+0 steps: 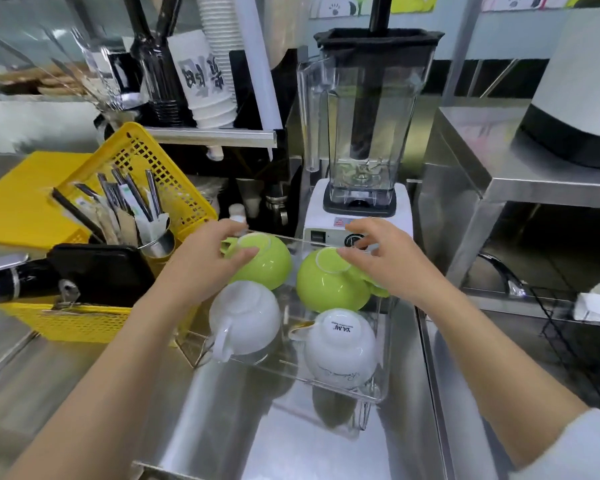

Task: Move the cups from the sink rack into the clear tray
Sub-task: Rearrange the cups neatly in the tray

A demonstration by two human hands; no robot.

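Cups: four, all upside down inside clear tray (378,398) on steel counter (222,427). Two green cups (329,289) at back, two white cups (243,313) in front. Glazed ceramic, likely hard, slippery, breakable; hold by foot ring or handle. Left hand (201,261) fingers rest loose on left green cup; right hand (385,258) fingers rest loose on right one. Yellow basket (84,323) beside holds utensils.

blender (359,140) behind, yellow basket (84,320) left (close)
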